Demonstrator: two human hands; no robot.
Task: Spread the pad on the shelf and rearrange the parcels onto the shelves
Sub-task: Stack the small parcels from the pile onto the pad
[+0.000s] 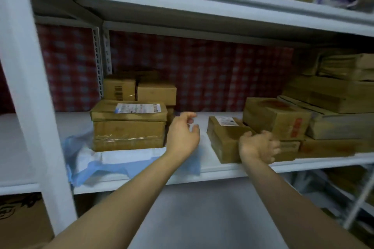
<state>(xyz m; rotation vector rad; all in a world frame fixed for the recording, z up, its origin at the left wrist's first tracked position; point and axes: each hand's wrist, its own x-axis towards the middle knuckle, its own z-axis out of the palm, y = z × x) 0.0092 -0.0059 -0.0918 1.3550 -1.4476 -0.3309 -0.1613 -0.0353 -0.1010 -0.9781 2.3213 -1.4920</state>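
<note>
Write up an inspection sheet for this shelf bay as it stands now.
Surface: white metal shelf, bare in the middle.
Job's things: blue-and-white pad, crumpled, pinned under the large taped cardboard box; small labelled cardboard parcel at the front edge.
Clutter: stacked brown boxes at right.
Grippers: left hand open above the pad; right hand open, beside the small parcel.
Cables: nothing seen.
Surroundings: red checked backing.
</note>
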